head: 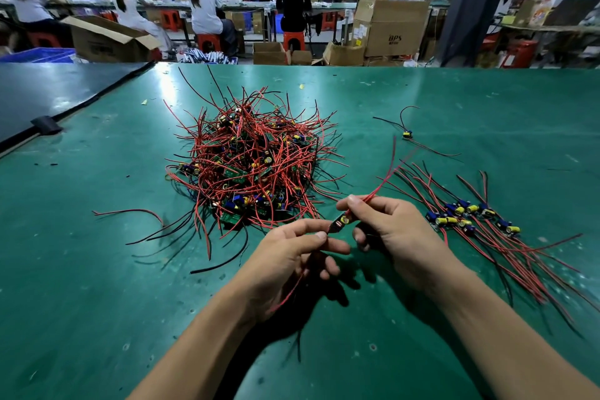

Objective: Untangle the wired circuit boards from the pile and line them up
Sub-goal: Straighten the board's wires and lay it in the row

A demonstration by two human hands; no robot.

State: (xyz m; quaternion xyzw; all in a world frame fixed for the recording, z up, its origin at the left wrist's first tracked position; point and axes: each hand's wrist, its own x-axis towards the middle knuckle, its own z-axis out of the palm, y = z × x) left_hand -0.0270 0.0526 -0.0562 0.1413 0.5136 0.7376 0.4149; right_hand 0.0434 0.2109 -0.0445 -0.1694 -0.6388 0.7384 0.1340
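Green mat [97,269], tangled pile [250,166] behind. Left hand [289,256] and right hand [389,224] each pinch the freed board's [341,222] wires. Straighten leads, then lay parallel beside row [470,217].

Red and black wires [256,156], yellow and blue board parts [467,214], green table [97,269].

Green table [422,101], pile [250,159], board row [470,217]

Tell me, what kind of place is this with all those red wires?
Most likely an electronics assembly workshop. A pile of wired circuit boards lies on the green work table, people in white caps sit at a long bench behind, and cardboard boxes stand around.
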